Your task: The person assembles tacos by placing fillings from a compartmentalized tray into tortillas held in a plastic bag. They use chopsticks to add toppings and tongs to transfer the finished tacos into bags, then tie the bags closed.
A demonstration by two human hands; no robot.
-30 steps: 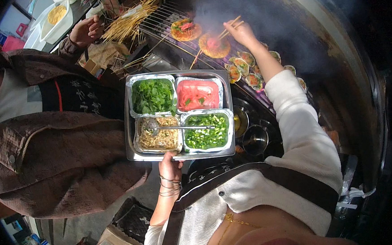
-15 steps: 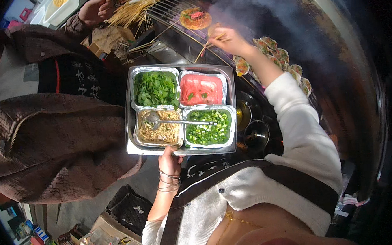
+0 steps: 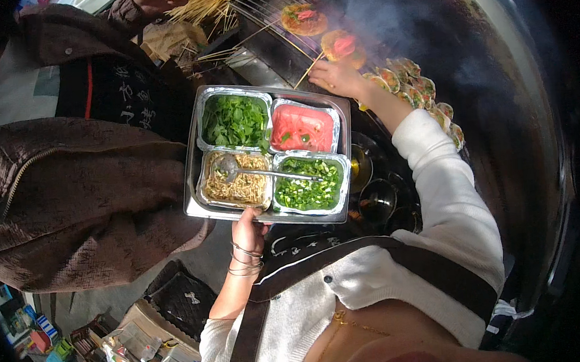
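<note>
My left hand [image 3: 248, 231] grips the near rim of a metal tray [image 3: 195, 210], holding it up. Four foil containers sit in the tray: leafy green herbs [image 3: 234, 120], pink slices [image 3: 300, 126], pale brown shredded bits [image 3: 237, 187] and chopped green onion [image 3: 309, 186]. Across the front two lies a metal spoon [image 3: 276, 175]. Just beyond the tray's far right corner is my right hand [image 3: 337, 80], its fingers loosely stretched and nothing visible in them. Beside it, a round flat food on a stick [image 3: 341, 47] carries pink slices; another skewered round [image 3: 303, 19] lies farther left.
Several filled shells [image 3: 407, 84] sit on the smoky grill right of my hand. Dark bowls [image 3: 377, 201] stand beside the tray. A person in a brown jacket [image 3: 85, 200] is close on the left. Bundled wooden sticks [image 3: 216, 3] lie at the back.
My right hand has drawn back from the nearer skewered round toward the tray. Pink slices now show on that round. The tray is slightly tilted compared with before.
</note>
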